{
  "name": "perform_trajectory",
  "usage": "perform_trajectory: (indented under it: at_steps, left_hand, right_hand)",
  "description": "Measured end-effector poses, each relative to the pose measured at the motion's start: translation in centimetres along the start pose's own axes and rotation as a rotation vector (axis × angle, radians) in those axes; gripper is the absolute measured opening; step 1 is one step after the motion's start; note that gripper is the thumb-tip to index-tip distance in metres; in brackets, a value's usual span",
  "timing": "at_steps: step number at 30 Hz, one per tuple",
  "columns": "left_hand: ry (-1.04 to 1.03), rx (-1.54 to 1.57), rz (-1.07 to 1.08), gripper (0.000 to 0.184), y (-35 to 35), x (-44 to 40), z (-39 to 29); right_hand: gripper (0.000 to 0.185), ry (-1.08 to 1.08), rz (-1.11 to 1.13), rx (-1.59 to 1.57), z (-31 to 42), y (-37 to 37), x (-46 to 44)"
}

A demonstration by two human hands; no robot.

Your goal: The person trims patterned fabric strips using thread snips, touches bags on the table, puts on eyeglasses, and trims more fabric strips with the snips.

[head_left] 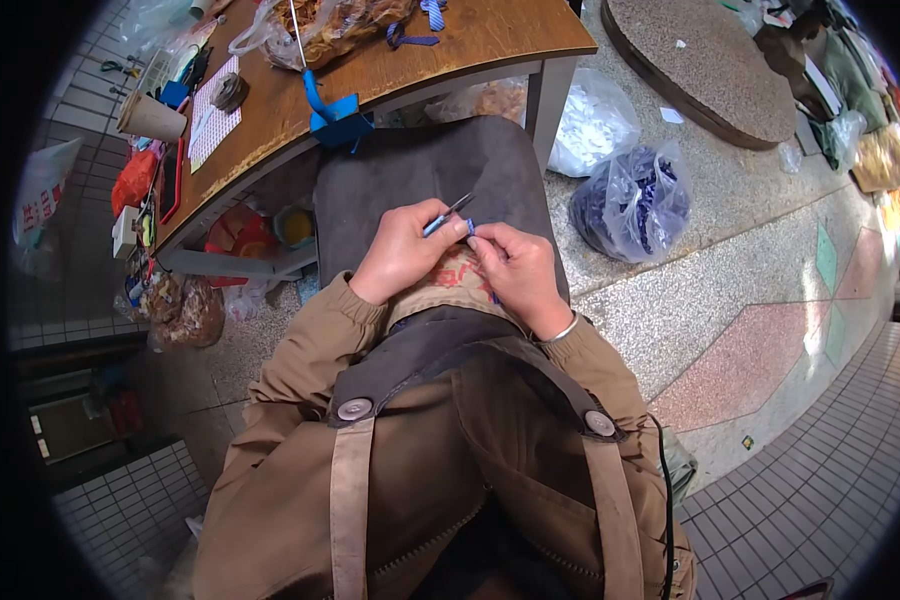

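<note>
My left hand [402, 250] is closed around a small tool [448, 214] with a light-blue handle and a dark pointed tip that sticks out up and to the right. Close beside it, my right hand [520, 266] pinches a small blue piece [471, 229], which looks like fabric, between thumb and fingertips. The fingertips of both hands nearly meet at this piece, and most of it is hidden. Beneath the hands lies a beige cloth with red print [457, 272] on my lap, in front of a dark stool seat [425, 165].
A wooden table [470, 45] stands ahead, with a blue metal fixture [338, 120] at its edge and a paper cup [152, 116] at the left. On the floor to the right are a bag of purple-blue pieces [632, 203], a bag of white pieces [595, 125] and a round stone slab [705, 65].
</note>
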State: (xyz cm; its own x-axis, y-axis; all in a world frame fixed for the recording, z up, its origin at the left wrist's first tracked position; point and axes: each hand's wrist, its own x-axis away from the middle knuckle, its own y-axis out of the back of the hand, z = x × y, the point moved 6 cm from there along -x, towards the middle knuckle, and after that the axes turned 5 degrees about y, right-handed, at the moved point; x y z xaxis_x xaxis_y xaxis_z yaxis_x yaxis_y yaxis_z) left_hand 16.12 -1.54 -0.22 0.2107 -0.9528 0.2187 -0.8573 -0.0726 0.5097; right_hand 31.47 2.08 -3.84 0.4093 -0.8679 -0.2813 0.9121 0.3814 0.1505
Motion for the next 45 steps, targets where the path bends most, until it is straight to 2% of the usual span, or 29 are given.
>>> perform_trajectory:
  at_steps: [2,6,7,11,16,22,27,31,32,36,37,41,42,45]
  left_hand:
    - [0.068,0.071,0.057,0.007,-0.2,-0.1,0.6]
    - [0.315,0.683,0.162,0.006,-0.9,0.8,0.0]
    - [0.313,0.683,0.162,0.006,-1.0,0.8,0.0]
    - [0.283,0.892,0.25,0.006,-2.0,0.7,0.0]
    - [0.363,0.998,0.337,0.007,-2.6,0.8,1.0]
    - [0.437,1.006,0.304,0.006,-3.2,0.9,1.5]
    - [0.465,0.895,0.211,0.005,-3.2,1.2,1.4]
    - [0.405,0.715,0.057,0.005,-2.9,1.4,0.5]
    - [0.406,0.715,0.058,0.005,-3.2,1.3,0.9]
    - [-0.044,0.269,-0.125,0.004,-3.1,0.5,1.5]
    - [-0.044,0.269,-0.125,0.004,-3.0,0.6,1.1]
    - [0.325,0.639,0.185,0.004,-3.5,1.2,0.5]
    - [0.325,0.639,0.184,0.004,-3.2,1.2,0.7]
    - [0.448,0.954,0.344,0.006,-3.2,0.9,1.6]
  right_hand:
    - [0.011,0.019,-0.015,0.006,0.1,0.1,-0.2]
    - [0.013,-0.5,-0.155,-0.733,-2.7,-0.1,0.0]
    - [0.013,-0.498,-0.154,-0.733,-2.8,0.1,0.0]
    - [0.019,-0.681,0.14,-1.327,-2.5,-1.3,0.7]
    - [0.01,-0.634,0.186,-1.477,-2.8,-1.9,0.7]
    - [0.007,-0.617,0.122,-1.362,-3.4,-2.5,0.9]
    - [0.004,-0.612,0.018,-1.251,-3.8,-2.7,1.2]
    - [0.003,-0.517,-0.088,-0.774,-4.5,-2.0,1.1]
    - [0.003,-0.518,-0.088,-0.774,-4.9,-2.2,1.2]
    - [0.005,-0.244,-0.128,-0.434,-6.1,-2.1,1.2]
    - [0.005,-0.244,-0.127,-0.434,-5.9,-2.0,1.2]
    - [0.008,-0.44,-0.013,-0.843,-5.0,-2.8,1.1]
    - [0.008,-0.439,-0.012,-0.843,-4.7,-2.4,0.9]
    - [0.012,-0.571,0.147,-1.009,-3.8,-2.1,1.0]
